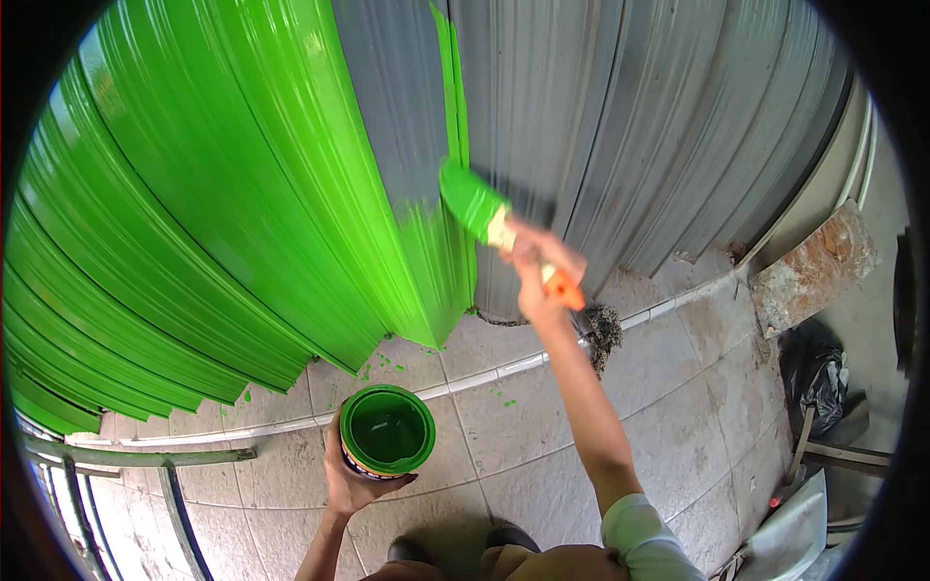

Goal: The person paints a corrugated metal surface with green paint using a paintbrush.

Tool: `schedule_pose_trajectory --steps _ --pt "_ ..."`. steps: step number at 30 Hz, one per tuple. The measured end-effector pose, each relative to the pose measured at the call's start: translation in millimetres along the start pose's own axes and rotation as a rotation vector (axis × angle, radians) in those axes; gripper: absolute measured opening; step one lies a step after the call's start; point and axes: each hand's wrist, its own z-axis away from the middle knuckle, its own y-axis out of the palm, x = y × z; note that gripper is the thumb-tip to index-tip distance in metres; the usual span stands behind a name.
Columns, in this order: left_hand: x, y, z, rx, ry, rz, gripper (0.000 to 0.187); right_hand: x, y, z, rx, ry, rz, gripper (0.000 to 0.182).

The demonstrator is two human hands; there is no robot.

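My right hand [536, 266] is wrapped round the orange-ended handle of a paintbrush [475, 203], its bristles coated in bright green. The bristles are at a seam of the corrugated metal shutter [523, 126], where green meets grey; the brush is slightly blurred. Left of the seam the panels are glossy green, apart from a grey upper strip [392, 97]. Low down, my left hand [351, 484] grips a paint can [387, 389] from its left and underside. Dark green paint lies inside the can, and its rim is smeared green.
Green drips spot the tiled floor [407, 504] below the shutter. A metal railing [145, 457] stands at lower left. On the right are a stained board [816, 266], a black plastic bag [814, 373] and other clutter. A dark, frayed clump [604, 334] lies beyond my right forearm.
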Motion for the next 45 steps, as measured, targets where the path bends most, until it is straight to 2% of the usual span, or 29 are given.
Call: schedule_pose_trajectory --steps 2,4,7,9,11,14,17,18,22,25,28,31,37,38,41,45 --pt "-1 0 -2 0.003 0.002 0.037 0.116 -34 -17 54 0.108 0.055 0.094 0.018" --pt "-6 -4 -6 0.019 -0.026 0.095 0.116 -39 -33 93 0.198 0.155 0.21 0.017" --pt "-12 -14 -23 0.059 0.005 0.165 0.116 -27 -54 100 0.364 0.348 0.238 0.014" --pt "-22 -23 -46 0.082 0.074 0.189 0.116 -5 -60 80 0.386 0.373 0.313 0.014" --pt "-45 -37 -68 0.107 0.143 0.196 0.117 33 -54 34 0.225 0.714 -0.02 0.014" --pt "-73 -62 -94 0.152 0.197 0.046 0.115 110 -43 -51 0.069 0.778 -0.266 0.019" --pt "-122 -76 -111 0.11 0.287 -0.09 0.111 170 -30 -102 0.247 0.654 -0.25 0.037" --pt "-140 -78 -112 0.072 0.324 -0.15 0.111 186 -25 -113 0.287 0.683 -0.295 0.021" --pt "-190 -76 -107 -0.066 0.448 -0.267 0.105 229 14 -136 0.484 0.62 -0.167 0.019" --pt "-212 -70 -101 -0.125 0.55 -0.326 0.1 230 26 -136 0.616 0.466 -0.121 0.022" --pt "-225 -66 -101 -0.184 0.612 -0.376 0.099 235 28 -138 0.728 0.311 0.063 0.027" --pt "-233 -65 -98 -0.208 0.618 -0.377 0.098 248 29 -146 0.757 0.224 0.091 0.031" --pt "-234 -58 -99 -0.22 0.6 -0.349 0.1 255 10 -156 0.647 0.337 0.066 0.026" --pt "-237 -54 -98 -0.22 0.594 -0.355 0.101 255 2 -157 0.745 0.461 0.113 0.019" --pt "-238 -51 -99 -0.212 0.57 -0.371 0.103 250 -5 -158 0.795 0.389 0.045 0.008" --pt "-231 -45 -95 -0.222 0.485 -0.397 0.105 255 -31 -162 0.95 0.215 0.07 0.031"
